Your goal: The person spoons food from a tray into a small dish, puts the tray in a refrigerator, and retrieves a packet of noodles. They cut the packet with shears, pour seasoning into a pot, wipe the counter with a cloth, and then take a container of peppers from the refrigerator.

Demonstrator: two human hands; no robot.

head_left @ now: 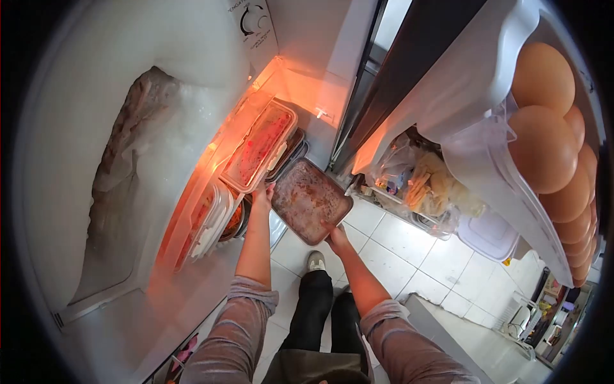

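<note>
My right hand (pixel 339 238) grips the near corner of a rectangular plastic container (pixel 311 200). Its brown, frosty contents face up, and it tilts outside the refrigerator shelf. My left hand (pixel 263 192) is closed at the lower corner of a long clear-lidded container (pixel 262 146) with red contents, partly hidden beneath it, and its fingers come close to the brown container's left edge. Under the clear-lidded container shows a darker container (pixel 289 153). More lidded containers (pixel 211 221) stand on the shelf left of my left forearm, beside a round bowl with orange food (pixel 234 221).
The frosted freezer compartment (pixel 192 128) with a wrapped frozen piece (pixel 125 153) fills the left. On the right, the open door carries several eggs (pixel 543 147) in a rack (pixel 505 173) and bagged food (pixel 435 185) below. White floor tiles (pixel 396 249) lie around my shoe (pixel 315 261).
</note>
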